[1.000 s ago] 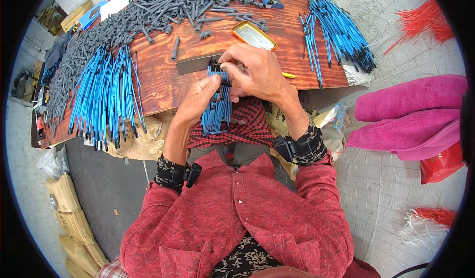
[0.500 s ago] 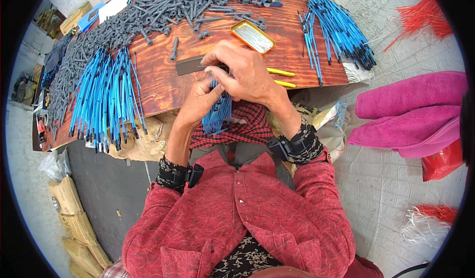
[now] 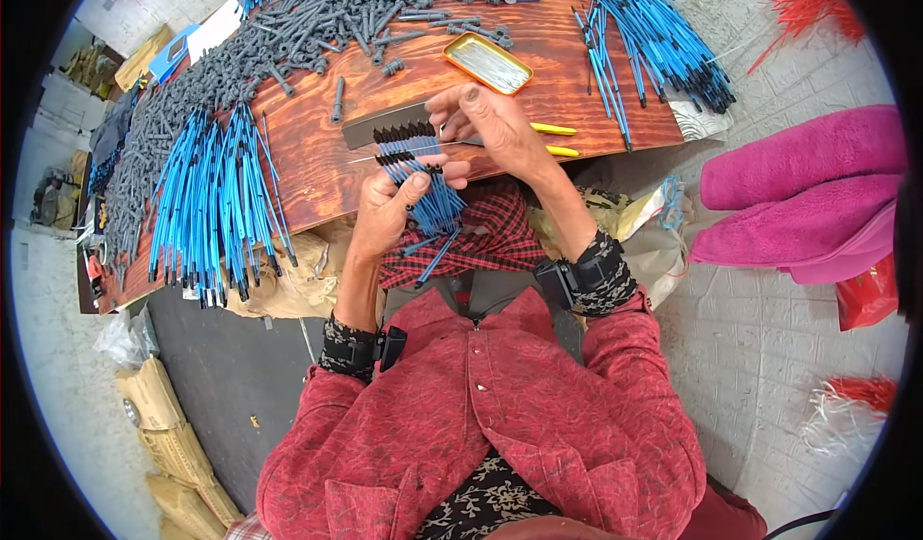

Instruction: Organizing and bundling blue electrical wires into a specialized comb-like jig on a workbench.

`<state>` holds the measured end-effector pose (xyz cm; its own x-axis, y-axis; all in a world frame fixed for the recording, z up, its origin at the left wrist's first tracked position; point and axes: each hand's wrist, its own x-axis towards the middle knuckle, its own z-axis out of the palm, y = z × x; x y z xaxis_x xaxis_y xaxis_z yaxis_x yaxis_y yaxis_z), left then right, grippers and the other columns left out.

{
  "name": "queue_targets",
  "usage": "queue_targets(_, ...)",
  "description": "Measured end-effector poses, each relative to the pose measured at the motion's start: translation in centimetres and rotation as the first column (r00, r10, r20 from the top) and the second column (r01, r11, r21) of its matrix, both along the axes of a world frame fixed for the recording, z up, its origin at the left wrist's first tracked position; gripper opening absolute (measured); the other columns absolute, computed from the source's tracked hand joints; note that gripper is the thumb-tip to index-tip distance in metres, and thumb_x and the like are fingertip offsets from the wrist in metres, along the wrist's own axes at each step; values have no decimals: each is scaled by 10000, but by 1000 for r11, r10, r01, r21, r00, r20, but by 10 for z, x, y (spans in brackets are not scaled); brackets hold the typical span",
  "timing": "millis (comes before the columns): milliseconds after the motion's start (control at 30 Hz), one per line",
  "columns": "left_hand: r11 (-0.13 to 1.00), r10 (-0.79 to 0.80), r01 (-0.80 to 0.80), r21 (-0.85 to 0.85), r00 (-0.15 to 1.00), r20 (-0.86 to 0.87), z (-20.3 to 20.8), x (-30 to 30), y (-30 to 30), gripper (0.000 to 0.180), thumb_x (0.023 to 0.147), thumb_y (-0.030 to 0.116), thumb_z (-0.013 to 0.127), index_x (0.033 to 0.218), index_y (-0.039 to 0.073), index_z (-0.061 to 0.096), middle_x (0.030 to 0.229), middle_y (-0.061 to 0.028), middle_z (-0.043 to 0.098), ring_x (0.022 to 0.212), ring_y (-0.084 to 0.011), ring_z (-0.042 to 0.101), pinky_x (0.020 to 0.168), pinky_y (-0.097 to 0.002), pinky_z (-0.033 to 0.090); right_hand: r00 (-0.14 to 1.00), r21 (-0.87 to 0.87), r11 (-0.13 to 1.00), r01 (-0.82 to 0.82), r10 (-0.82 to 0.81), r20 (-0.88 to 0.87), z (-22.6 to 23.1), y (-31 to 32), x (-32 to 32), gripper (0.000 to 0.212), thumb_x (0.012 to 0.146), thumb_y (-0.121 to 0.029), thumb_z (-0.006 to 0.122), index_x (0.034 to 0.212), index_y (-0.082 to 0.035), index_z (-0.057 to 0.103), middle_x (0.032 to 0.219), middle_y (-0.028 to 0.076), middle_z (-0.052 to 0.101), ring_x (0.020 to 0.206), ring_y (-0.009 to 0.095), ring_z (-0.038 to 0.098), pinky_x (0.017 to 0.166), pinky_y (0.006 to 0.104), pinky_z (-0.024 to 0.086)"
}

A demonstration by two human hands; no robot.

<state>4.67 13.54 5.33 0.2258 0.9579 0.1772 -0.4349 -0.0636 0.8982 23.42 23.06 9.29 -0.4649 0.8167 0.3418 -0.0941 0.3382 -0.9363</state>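
My left hand (image 3: 389, 208) is closed around a fanned bundle of thin blue rods (image 3: 436, 203), with black tips (image 3: 404, 136) standing in a row above the fingers. Crosswise through the row of tips runs a thin metal wire (image 3: 361, 160), its end sticking out on the left. To the right of the tips is my right hand (image 3: 502, 136), thumb and fingers apart and partly curled. Whether its fingers touch the wire's far end is hidden. Behind it lie pliers with yellow handles (image 3: 556, 128), and a dark flat bar (image 3: 359, 134) lies behind the tips.
On the wooden table (image 3: 312, 170) lie a heap of grey plastic plugs (image 3: 317, 21) and a yellow-rimmed tin (image 3: 488, 63) of thin metal pieces. More blue rods form bundles at left (image 3: 212, 203) and right (image 3: 663, 45). Pink towels (image 3: 798, 189) hang at the right.
My right hand has lifted and opened away from the left, uncovering the black tips and the wire. The rod bundle has tilted and spread, with a few rods hanging loose below.
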Motion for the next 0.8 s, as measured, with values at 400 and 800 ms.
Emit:
queue_targets(400, 993, 33, -25, 112, 997, -72, -11, 9, 3, 398, 1020, 220, 582, 1333, -24, 547, 1281, -272, 626, 1109, -358, 670, 879, -456, 600, 955, 100, 968, 229, -243, 167, -25, 69, 33, 572, 1047, -472, 459, 1129, 52, 674, 1005, 119, 716, 939, 181, 676, 821, 336, 533)
queue_targets(800, 999, -22, 27, 40, 992, -122, -15, 15, 1, 391, 1032, 217, 561, 1321, -46, 561, 1307, -242, 623, 1135, -333, 662, 946, -438, 563, 516, 650, 742, 166, -626, 584, -53, 137, 21, 219, 853, -258, 638, 845, -61, 734, 938, 163, 715, 872, 360, 691, 729, 501, 527)
